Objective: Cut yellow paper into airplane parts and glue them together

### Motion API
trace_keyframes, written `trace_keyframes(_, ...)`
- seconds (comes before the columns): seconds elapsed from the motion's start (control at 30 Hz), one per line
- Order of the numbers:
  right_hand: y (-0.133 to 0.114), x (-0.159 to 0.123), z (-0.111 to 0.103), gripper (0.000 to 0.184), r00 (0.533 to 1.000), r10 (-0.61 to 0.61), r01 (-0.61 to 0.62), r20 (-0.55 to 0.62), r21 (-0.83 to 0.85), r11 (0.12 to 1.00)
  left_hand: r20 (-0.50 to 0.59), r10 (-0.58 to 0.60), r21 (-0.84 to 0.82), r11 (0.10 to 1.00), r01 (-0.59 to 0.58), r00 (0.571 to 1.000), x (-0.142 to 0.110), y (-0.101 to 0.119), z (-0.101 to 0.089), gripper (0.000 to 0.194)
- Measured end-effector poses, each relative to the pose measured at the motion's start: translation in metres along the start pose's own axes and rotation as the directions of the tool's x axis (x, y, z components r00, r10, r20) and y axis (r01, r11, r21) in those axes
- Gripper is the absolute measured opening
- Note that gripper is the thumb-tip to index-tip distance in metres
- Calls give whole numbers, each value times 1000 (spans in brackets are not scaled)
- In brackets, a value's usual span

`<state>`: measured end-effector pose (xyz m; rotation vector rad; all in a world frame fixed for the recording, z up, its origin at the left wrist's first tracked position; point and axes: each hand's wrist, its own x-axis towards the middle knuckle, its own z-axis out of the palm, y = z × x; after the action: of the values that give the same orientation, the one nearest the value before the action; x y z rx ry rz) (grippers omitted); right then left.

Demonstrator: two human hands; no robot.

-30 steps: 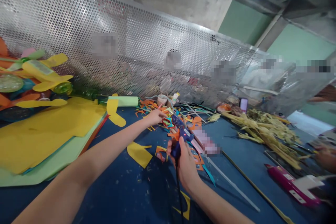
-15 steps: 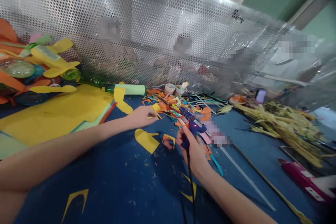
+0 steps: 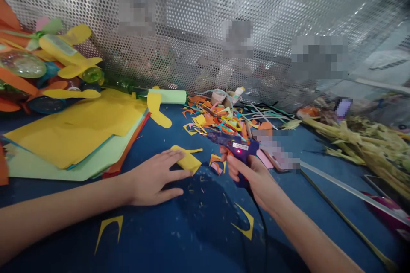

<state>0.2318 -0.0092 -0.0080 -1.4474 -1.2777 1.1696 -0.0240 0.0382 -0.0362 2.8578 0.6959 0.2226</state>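
Observation:
My right hand (image 3: 251, 170) is wrapped round the handle of a blue hot glue gun (image 3: 235, 143). A small red light glows on its side, and its nozzle points left over paper scraps. A black cord hangs from the grip. Fingers spread, my left hand (image 3: 158, 177) reaches flat over the blue tabletop (image 3: 153, 239). Its fingertips overlap a yellow paper cutout (image 3: 188, 161) with a narrow strip at its top; whether they press on it I cannot tell. Just right of that cutout lies an orange and yellow paper scrap (image 3: 218, 164).
Yellow and green paper sheets (image 3: 80, 132) are stacked at left. Behind them stand bottle crafts with paper wings (image 3: 60, 59). Colourful scraps (image 3: 221, 113) are heaped mid-table before a perforated metal screen (image 3: 192, 13). Dried husks (image 3: 349, 136) and a long stalk (image 3: 346, 217) lie at right.
My left hand has drawn back toward me from the scraps, its pinched fingers now spread near the yellow cutout. The glue gun has turned, its nozzle now pointing more to the left.

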Motion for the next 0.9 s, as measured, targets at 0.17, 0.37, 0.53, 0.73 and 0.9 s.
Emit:
trace_keyframes(0.17, -3, 1, -10, 36, 989, 114, -83, 94, -285, 955, -65, -41, -29, 999, 40, 997, -2, -1, 2, 50)
trace_keyframes(0.37, -1, 5, -17, 35, 979, 112, -39, 169, -384, 922, -131, -85, -99, 992, 72, 988, -4, 6, 12, 46)
trace_keyframes(0.53, 12, 16, -4, 30, 988, 118, -118, 95, -8, 993, -146, -132, -172, 979, 107, 980, 5, 0, 11, 43)
trace_keyframes(0.73, 17, 20, 6, 24, 989, 106, -132, 99, 311, 941, -133, 69, -72, 994, -79, 989, 9, -7, 5, 22)
trace_keyframes(0.9, 18, 18, 5, 26, 991, 113, -130, 72, 315, 940, -94, 100, -49, 993, -105, 991, 7, 0, 1, 29)
